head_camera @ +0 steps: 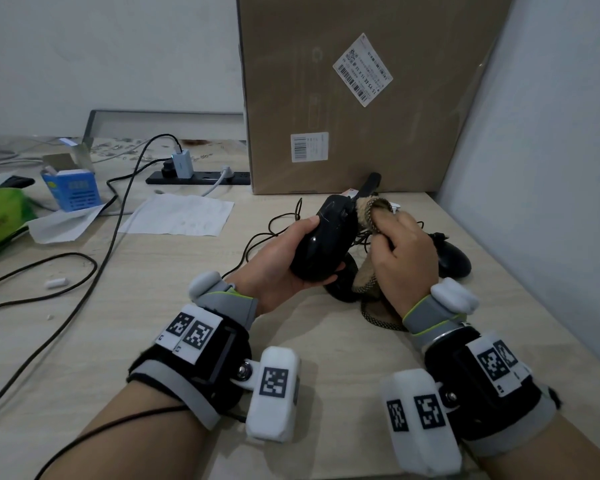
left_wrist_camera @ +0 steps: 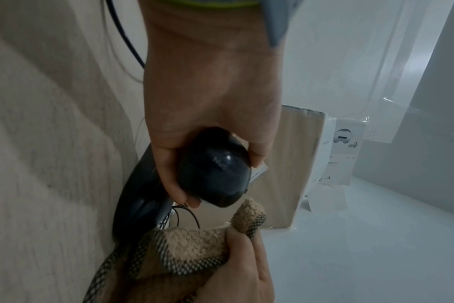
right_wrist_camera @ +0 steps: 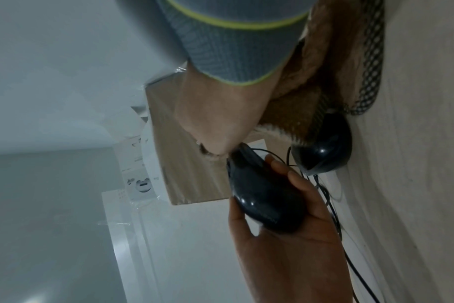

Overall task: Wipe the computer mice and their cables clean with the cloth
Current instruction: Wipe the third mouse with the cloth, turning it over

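My left hand [head_camera: 284, 259] grips a glossy black mouse [head_camera: 321, 244], lifted off the wooden table [head_camera: 187, 306] with its nose pointing away. My right hand [head_camera: 407, 252] grips a tan fleecy cloth [head_camera: 373, 209] with a checked border and presses a fold of it against the mouse's front right side. In the left wrist view the cloth [left_wrist_camera: 194, 246] sits just below the mouse [left_wrist_camera: 215, 170]. Two more black mice lie on the table, one [head_camera: 454, 259] right of my hands and one [head_camera: 340, 287] partly hidden under them. Their thin black cables [head_camera: 279, 225] tangle behind.
A big cardboard box [head_camera: 343, 98] stands close behind the mice, and a white wall panel [head_camera: 534, 168] closes off the right. To the left lie a paper sheet [head_camera: 177, 216], a black power strip [head_camera: 198, 177], thick black cables [head_camera: 111, 220], a blue box [head_camera: 71, 188] and a green bag [head_camera: 0, 216].
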### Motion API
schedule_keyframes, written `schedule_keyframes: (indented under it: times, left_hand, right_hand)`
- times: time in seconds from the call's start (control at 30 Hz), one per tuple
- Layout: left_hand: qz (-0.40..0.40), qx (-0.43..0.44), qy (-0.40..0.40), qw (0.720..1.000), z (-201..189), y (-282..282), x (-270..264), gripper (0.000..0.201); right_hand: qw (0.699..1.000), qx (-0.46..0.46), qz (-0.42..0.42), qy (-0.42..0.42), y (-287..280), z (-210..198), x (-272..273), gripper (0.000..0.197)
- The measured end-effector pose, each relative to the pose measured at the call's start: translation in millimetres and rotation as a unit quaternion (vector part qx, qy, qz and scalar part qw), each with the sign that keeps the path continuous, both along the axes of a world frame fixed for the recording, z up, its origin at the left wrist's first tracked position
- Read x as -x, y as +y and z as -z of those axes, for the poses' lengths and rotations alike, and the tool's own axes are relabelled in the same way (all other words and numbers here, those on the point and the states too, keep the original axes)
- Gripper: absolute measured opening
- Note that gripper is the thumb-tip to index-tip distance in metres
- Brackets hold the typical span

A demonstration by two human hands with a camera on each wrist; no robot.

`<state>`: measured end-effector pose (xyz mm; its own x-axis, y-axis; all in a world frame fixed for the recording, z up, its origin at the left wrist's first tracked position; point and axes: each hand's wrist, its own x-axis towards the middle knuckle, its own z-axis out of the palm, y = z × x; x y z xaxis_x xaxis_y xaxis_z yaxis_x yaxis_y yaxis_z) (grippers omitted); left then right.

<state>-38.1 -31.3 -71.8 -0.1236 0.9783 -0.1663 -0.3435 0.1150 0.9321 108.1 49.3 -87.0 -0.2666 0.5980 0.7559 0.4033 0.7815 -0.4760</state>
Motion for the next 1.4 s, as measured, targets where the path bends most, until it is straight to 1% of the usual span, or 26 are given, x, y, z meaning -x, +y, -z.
schedule_keyframes:
  times: [0.07,0.1,0.17,0.2,0.3,0.4,0.5,0.53,0.6,0.67,0.73,0.8,0.83,0.87,0.93,0.97,1.03,1.1,1.17,1.2,1.27,1.33,1.4]
  left_hand:
    - [-0.001,-0.003,-0.003,1.000,-0.3,0.1,-0.2,0.045]
    - [-0.003,-0.003,-0.001,1.000,-0.5,0.2,-0.5,0.045]
    - [-0.003,-0.002,0.005,1.000,-0.2,0.5,-0.5,0.048]
    - [-0.002,-0.003,0.006,1.000,0.0,0.6,-0.8,0.049]
    - [-0.004,-0.008,0.004,1.000,-1.0,0.6,-1.0,0.047]
    - [-0.006,-0.010,0.014,1.000,-0.8,0.1,-1.0,0.049]
    - [-0.010,-0.013,0.012,1.000,-1.1,0.2,-1.8,0.046]
    - [-0.011,-0.011,0.013,1.000,-1.4,0.0,-2.3,0.046]
    - [-0.014,-0.011,0.023,1.000,-1.4,-0.5,-2.3,0.047]
    - [-0.016,-0.014,0.027,0.999,-1.5,-0.5,-2.4,0.049]
    - [-0.019,-0.015,0.030,0.999,-1.8,-0.5,-2.8,0.049]
    - [-0.022,-0.013,0.040,0.999,-1.8,-1.0,-2.9,0.051]
    - [-0.024,-0.014,0.042,0.999,-1.7,-1.0,-3.0,0.051]
    - [-0.026,-0.016,0.041,0.999,-1.8,-1.0,-3.0,0.051]
    - [-0.028,-0.017,0.039,0.999,-2.6,-1.1,-3.3,0.049]
    - [-0.027,-0.016,0.041,0.999,-2.8,-1.2,-3.5,0.048]
    - [-0.026,-0.013,0.048,0.998,-2.5,-1.4,-3.4,0.048]
    - [-0.025,-0.016,0.049,0.998,-2.5,-1.4,-3.5,0.050]
    - [-0.027,-0.015,0.048,0.998,-3.0,-1.3,-3.6,0.051]
    - [-0.028,-0.013,0.048,0.998,-3.2,-1.5,-3.5,0.050]
    - [-0.027,-0.012,0.049,0.998,-3.5,-1.7,-3.9,0.050]
    - [-0.026,-0.015,0.047,0.998,-3.1,-1.4,-3.9,0.050]
    - [-0.029,-0.014,0.046,0.998,-3.1,-1.6,-3.7,0.050]
  right_hand:
    - [0.999,-0.015,-0.026,-0.015,-1.2,0.0,0.0,0.028]
    - [0.999,-0.009,-0.026,-0.025,-1.0,0.4,0.0,0.029]
    - [1.000,0.015,0.002,-0.019,1.0,0.4,-0.1,0.027]
    - [1.000,0.013,0.005,-0.010,1.4,0.7,-0.2,0.025]
    - [0.999,-0.016,-0.032,-0.018,-0.6,1.0,0.1,0.027]
    - [1.000,0.013,0.003,-0.003,0.0,0.2,0.5,0.028]
    - [0.999,-0.018,-0.032,-0.015,-2.5,0.1,0.5,0.029]
    - [0.999,-0.015,-0.029,-0.022,-2.6,-0.1,0.2,0.030]
    - [1.000,0.008,-0.003,-0.006,-1.3,-0.9,0.1,0.027]
    - [1.000,-0.008,-0.015,0.001,-2.2,-0.4,0.4,0.024]
    - [0.999,-0.017,-0.026,-0.021,-2.7,0.9,0.9,0.028]
    - [1.000,0.017,0.008,-0.009,-0.2,0.6,1.2,0.029]
    - [1.000,0.022,0.010,0.005,0.9,0.8,1.0,0.028]
    - [1.000,0.011,-0.005,0.012,0.6,0.9,0.7,0.027]
    - [0.999,-0.018,-0.039,-0.007,-1.5,1.4,0.4,0.026]
    - [0.999,-0.013,-0.033,-0.017,-0.8,1.9,0.3,0.027]
    - [1.000,0.017,0.001,-0.005,1.5,1.6,0.7,0.029]
    - [1.000,0.001,-0.016,0.011,1.7,1.7,-0.1,0.026]
    - [0.999,-0.017,-0.039,-0.007,0.4,2.3,-0.5,0.024]
    - [0.999,-0.008,-0.029,-0.012,0.9,2.5,-0.3,0.024]
    - [1.000,0.011,-0.009,0.010,2.2,2.0,-0.3,0.023]
    - [0.999,-0.009,-0.030,0.019,0.7,0.9,-1.3,0.022]
    - [0.999,-0.012,-0.034,0.004,-1.2,-0.1,-1.6,0.024]
